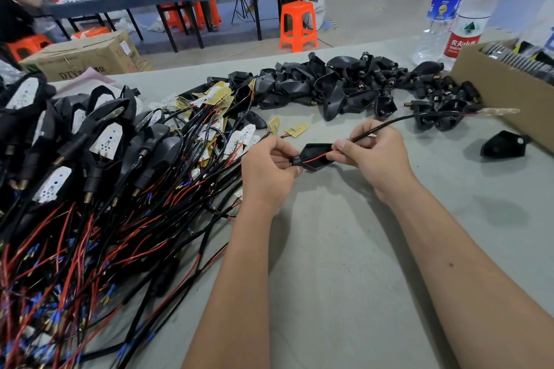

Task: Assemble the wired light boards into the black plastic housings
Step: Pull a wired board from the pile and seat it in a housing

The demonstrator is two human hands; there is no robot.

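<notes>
L hand [266,171] + R hand [371,153] grip 1 housing [314,156]; 2 bottles [461,9] behind.

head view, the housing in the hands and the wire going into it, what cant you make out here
- Head view: the neck end of the black housing is covered by the left hand, so whether the wire comes out there is hidden.
- The right hand covers where its fingers pinch the red wire.
- The light board at the cable's far end is blurred.
- The cardboard box is cut by the right edge.
</notes>
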